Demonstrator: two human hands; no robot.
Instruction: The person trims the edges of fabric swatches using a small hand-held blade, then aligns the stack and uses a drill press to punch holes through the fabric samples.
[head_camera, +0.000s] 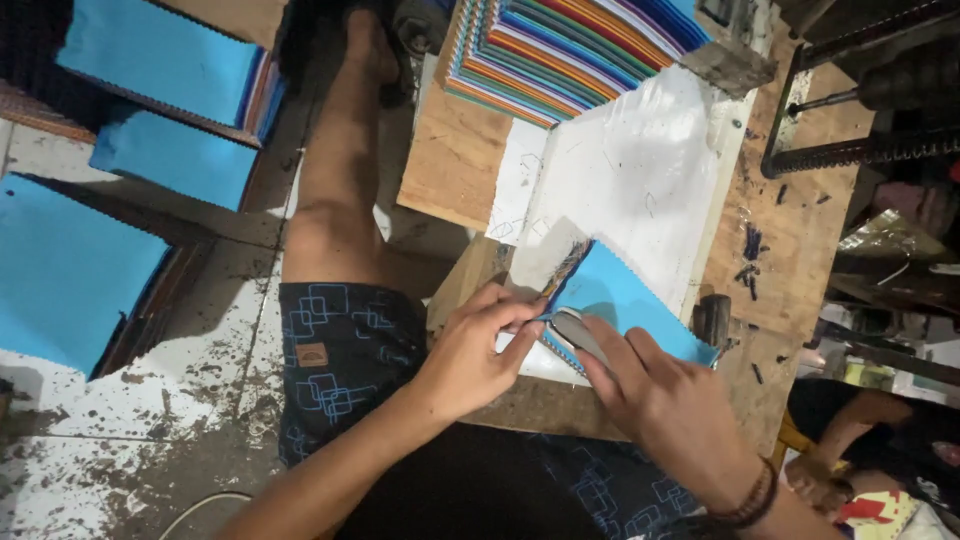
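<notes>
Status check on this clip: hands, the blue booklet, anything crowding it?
Left hand pinching blue booklet at its spine edge. Right hand pressing a grey tool on it. White sheet and stack of coloured booklets behind, not blocking.

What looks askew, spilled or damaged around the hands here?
Dark scraps lie scattered on the wooden bench beside the white sheet. The left hand and right hand pinch a blue swatch stack lying skewed; its bound edge looks frayed.

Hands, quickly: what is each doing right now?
Left hand: pinching the edge of the blue notebook.
Right hand: pressing a grey tool against it.
</notes>
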